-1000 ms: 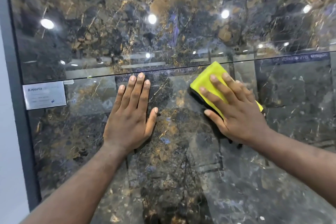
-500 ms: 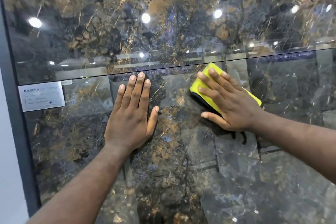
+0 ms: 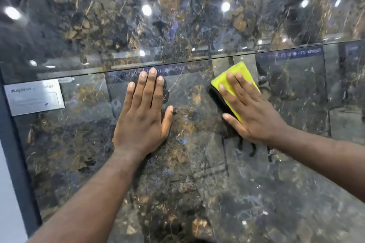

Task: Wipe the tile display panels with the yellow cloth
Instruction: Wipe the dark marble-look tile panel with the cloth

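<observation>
Wiping stroke in progress at the far edge of the near tile panel. The yellow cloth, folded into a pad with a dark edge showing on its left side, lies flat on the glossy dark marble-patterned surface, just on the near side of the seam that divides this panel from the far tile panel. The right hand covers most of the cloth: its fingers are straight and slightly spread and its palm presses the pad against the tile, with no pinch or curl. The left hand lies to the left of the cloth, apart from it, palm flat on the bare panel, fingers straight and close together, thumb out to the right. It appears to serve as a brace. A label plate is fixed at the left edge of the near panel, beside the dark frame.

Judged step: a pass of the cloth along the strip beside the seam. The next move calls for steady flat pressure, so that the pad slides rather than bunches. It should travel parallel to the seam. The bracing hand must shift if the stroke runs left. The panel's remaining near area and the far panel seem yet to be covered.
</observation>
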Demonstrator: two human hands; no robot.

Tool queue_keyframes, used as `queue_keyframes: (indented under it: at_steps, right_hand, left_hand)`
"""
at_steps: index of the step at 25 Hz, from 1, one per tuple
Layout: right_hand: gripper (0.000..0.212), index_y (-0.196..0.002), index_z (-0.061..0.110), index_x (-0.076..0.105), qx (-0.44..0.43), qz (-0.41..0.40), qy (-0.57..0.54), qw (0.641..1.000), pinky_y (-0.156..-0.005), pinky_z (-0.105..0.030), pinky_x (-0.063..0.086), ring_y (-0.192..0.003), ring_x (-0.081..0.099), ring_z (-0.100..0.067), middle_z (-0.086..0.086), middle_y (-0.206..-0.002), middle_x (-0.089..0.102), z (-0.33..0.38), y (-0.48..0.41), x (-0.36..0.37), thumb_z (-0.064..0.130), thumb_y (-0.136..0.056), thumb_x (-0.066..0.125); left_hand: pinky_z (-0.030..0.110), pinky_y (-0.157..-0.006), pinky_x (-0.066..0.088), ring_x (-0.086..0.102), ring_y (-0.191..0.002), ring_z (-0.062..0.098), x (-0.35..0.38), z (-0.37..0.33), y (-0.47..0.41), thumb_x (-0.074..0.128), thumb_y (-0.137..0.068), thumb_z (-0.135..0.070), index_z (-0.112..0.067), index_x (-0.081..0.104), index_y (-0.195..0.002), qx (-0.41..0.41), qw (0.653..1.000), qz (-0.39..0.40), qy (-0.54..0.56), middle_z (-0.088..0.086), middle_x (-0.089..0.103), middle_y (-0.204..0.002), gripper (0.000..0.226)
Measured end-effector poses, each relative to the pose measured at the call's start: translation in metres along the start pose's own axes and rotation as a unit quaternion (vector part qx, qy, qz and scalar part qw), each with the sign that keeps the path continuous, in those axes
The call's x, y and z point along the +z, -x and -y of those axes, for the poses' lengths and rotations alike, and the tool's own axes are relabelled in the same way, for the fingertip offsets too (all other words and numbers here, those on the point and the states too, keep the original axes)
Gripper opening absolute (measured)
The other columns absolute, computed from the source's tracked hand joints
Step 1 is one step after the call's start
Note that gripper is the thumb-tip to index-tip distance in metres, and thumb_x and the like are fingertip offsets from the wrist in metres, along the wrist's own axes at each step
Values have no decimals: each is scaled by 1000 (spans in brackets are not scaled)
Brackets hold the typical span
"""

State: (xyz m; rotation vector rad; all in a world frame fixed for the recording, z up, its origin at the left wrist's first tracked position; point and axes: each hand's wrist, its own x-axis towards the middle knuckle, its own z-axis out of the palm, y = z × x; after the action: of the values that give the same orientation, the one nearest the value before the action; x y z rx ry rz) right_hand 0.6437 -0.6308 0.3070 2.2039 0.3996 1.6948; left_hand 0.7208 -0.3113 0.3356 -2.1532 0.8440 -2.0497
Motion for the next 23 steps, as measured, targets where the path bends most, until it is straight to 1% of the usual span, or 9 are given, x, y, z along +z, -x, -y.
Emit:
queue_keyframes:
  at_steps: [2, 6, 7, 9, 11, 12, 16, 20, 23]
  right_hand:
    - [67, -168, 22, 15, 3, 7, 51, 999, -131, -51, 9, -163, 9, -31, -11, -176, 10, -40, 17, -4, 50, -111, 35]
    - [68, -168, 36, -1, 296, -52, -64, 952, -130, -49, -3, -163, -7, -27, 2, -177, -7, -77, -29, -9, 49, -111, 33]
    - [68, -168, 34, 3, 263, -64, -51, 961, -130, -51, 1, -163, -3, -30, -1, -177, -1, -70, -31, -5, 46, -110, 36]
    - [63, -168, 27, 19, 38, -41, 1, 998, -129, -56, 14, -162, 11, -33, -6, -176, 15, -65, -7, 4, 42, -111, 42]
    - [59, -166, 25, 29, -113, -8, 66, 991, -127, -57, 23, -161, 18, -31, -4, -174, 21, -99, 20, -3, 43, -112, 44]
    - [59, -166, 25, 28, -97, -12, 77, 992, -127, -57, 24, -161, 18, -31, -4, -175, 19, -123, 21, -7, 44, -112, 42]
    - [67, -169, 29, 7, 204, -53, -25, 977, -129, -58, 13, -163, 1, -29, -2, -177, 2, -148, -1, -10, 47, -110, 34]
    - [62, -167, 23, 25, -73, -21, 42, 996, -128, -56, 21, -162, 13, -28, -4, -175, 16, -153, 48, -2, 42, -111, 43]
    - [65, -168, 24, 19, 39, -53, 31, 997, -129, -55, 18, -163, 10, -28, -3, -176, 13, -195, 39, -7, 40, -110, 45]
  left_hand:
    - [49, -137, 4, 5, -168, 33, -1, 0, 0, 39, -111, -46, -2, 16, -171, 2, 1000, 4, -1, 17, 7, -181, 78]
    - [54, -136, 8, 13, -165, 39, -4, -11, -7, 47, -108, -43, 3, 27, -166, -25, 1000, -2, 5, 22, 18, -177, 77]
    - [56, -135, 9, 18, -163, 42, -6, -19, -11, 48, -107, -44, 3, 32, -164, -24, 1000, -9, 1, 24, 23, -174, 75]
    - [56, -135, 12, 25, -159, 42, -7, -38, -26, 48, -107, -47, 2, 39, -160, 10, 1000, -26, -10, 25, 31, -170, 72]
    - [55, -135, 13, 28, -158, 41, -7, -61, -47, 48, -108, -48, 0, 39, -161, 40, 998, -42, 3, 23, 34, -170, 72]
    - [54, -135, 13, 29, -159, 41, -6, -74, -59, 48, -107, -48, -1, 39, -162, 40, 998, -48, 12, 23, 33, -170, 73]
    - [52, -136, 12, 28, -160, 39, 0, -126, -101, 49, -107, -46, -2, 38, -163, 18, 998, -60, 29, 21, 31, -172, 72]
    - [51, -136, 12, 27, -163, 34, 15, -167, -120, 51, -106, -37, -3, 39, -164, 13, 997, -63, 48, 16, 30, -175, 68]
    - [50, -136, 10, 23, -165, 31, 32, -189, -117, 51, -106, -35, -4, 36, -166, 14, 998, -57, 39, 14, 27, -177, 70]
